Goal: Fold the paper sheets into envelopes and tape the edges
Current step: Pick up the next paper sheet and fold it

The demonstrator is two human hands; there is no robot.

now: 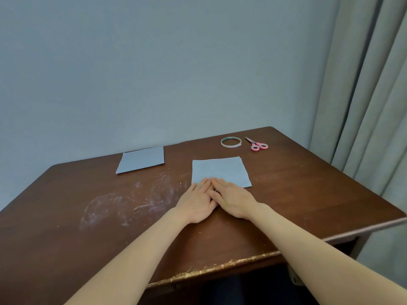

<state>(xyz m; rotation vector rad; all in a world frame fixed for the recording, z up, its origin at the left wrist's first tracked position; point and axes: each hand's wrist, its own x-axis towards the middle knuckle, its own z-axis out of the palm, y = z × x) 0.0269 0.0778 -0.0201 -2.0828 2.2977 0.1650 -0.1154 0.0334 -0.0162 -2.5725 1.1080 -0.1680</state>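
Paper sheets: near edge pinned under my two flat hands.
Left hand and right hand open, fingers straight, pressing side by side; tape roll and scissors lie beyond my right hand. Risk, I judge: stacked sheets slide on the surface, skewing the fold.

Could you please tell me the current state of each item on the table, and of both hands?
Near paper: flat, near edge under both hands.
Far paper: flat, untouched.
Tape roll: lying flat, untouched.
Scissors: closed, untouched.
Left hand: open, pressing near paper.
Right hand: open, pressing near paper.
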